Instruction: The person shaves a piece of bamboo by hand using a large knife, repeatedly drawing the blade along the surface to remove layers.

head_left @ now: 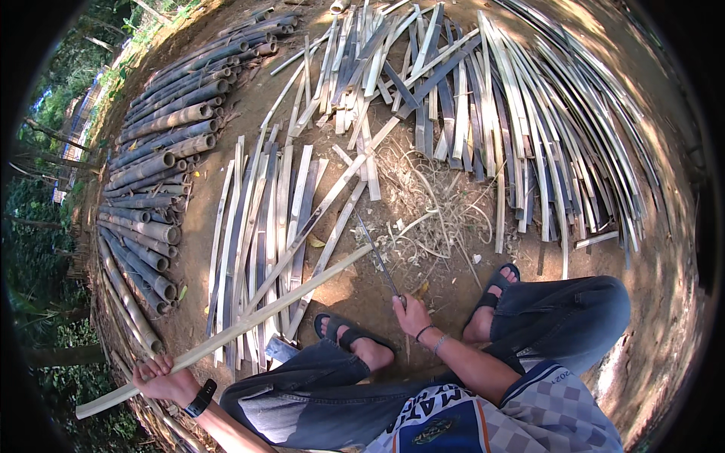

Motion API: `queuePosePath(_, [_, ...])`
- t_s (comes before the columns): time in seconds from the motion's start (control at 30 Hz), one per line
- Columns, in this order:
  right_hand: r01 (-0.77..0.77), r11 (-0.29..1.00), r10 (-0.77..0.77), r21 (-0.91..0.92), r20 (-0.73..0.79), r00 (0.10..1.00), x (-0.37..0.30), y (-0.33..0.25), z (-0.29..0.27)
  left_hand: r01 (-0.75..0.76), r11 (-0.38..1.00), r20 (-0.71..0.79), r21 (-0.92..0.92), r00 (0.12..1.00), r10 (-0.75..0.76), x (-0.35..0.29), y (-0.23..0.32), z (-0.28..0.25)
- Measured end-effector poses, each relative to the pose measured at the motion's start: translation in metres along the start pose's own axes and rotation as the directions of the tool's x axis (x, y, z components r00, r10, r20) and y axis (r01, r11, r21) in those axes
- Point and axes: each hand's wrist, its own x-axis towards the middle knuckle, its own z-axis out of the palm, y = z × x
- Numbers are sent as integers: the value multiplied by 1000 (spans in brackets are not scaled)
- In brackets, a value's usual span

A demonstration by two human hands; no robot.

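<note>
Above the slats (284, 192), the left hand (162, 380) is gripping a bamboo strip (279, 303), the right hand (414, 315) a knife (384, 269) — I am judging this as shaving; next move is needing steady grip.

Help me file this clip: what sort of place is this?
Probably an outdoor bamboo workshop: round brown bamboo poles lie piled at left, long flat pale and dark bamboo strips spread over brown dirt ground, and thin curly pale shavings litter the middle.
</note>
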Motion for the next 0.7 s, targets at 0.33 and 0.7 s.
queuePosePath(0.33, [41,999,-42,7,174,984,10,-43,-20,-38,999,-49,36,998,39,-15,3,25])
queuePosePath(0.7, [-3,997,14,-82,135,991,13,-23,-14,-42,999,62,8,997,42,-25,8,35])
